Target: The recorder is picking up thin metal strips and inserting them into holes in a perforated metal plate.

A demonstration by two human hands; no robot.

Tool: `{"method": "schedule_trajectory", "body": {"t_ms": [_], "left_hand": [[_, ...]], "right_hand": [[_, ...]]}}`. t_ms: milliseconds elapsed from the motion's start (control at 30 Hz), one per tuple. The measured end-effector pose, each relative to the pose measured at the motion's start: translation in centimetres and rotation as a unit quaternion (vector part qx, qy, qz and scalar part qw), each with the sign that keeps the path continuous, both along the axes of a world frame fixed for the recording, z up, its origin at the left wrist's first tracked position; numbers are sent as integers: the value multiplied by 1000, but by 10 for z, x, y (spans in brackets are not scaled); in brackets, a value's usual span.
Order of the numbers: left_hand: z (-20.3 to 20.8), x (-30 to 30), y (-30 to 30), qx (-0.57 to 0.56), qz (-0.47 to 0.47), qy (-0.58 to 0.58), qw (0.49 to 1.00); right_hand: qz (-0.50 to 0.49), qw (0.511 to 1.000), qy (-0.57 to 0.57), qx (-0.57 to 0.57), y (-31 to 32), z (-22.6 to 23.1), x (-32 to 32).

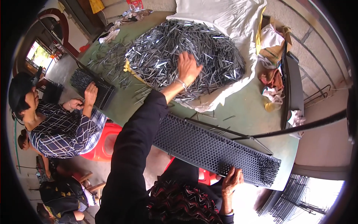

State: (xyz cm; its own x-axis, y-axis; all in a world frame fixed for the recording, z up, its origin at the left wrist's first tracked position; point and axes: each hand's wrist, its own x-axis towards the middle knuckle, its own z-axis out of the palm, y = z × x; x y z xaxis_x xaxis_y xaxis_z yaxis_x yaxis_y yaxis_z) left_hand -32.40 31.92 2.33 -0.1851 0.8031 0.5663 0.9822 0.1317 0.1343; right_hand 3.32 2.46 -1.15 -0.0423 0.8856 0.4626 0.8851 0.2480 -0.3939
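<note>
My left hand (189, 69) reaches into a big heap of short, thin dark strips (160, 48) piled on a pale sheet. Its thumb sticks out to the side, and the fingertips are partly lost among the strips. In front of me slants a long dark tray (201, 143) full of round holes. Dark pieces stand packed in the holes at its right end, with a few more near my right hand (232, 181). That hand is closed at the tray's near edge, fingers bent over the rim; anything small inside it is hidden.
A green table (257, 108) bears the heap, with loose strips scattered left. A thin metal frame (238, 135) lies along the tray's far side. At left, a co-worker (67, 123) handles another tray (93, 87) beside a red stool (106, 143). Cloths (274, 84) and a cardboard box (276, 48) sit right.
</note>
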Motion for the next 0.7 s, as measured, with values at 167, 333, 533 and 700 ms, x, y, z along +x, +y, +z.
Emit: {"method": "schedule_trajectory", "body": {"t_ms": [167,333,533,700], "left_hand": [[10,-86,42,-245,153,22,957],[19,-76,62,-296,150,-74,940],[24,-79,79,-343,150,-8,927],[26,-87,78,-350,131,-49,926]], "right_hand": [[-1,999,-10,-31,-5,2,-2],[-27,999,-11,-38,1,10,-7],[-25,997,-16,-78,-2,9,-3],[-35,996,-19,-78,-4,5,-3]]}}
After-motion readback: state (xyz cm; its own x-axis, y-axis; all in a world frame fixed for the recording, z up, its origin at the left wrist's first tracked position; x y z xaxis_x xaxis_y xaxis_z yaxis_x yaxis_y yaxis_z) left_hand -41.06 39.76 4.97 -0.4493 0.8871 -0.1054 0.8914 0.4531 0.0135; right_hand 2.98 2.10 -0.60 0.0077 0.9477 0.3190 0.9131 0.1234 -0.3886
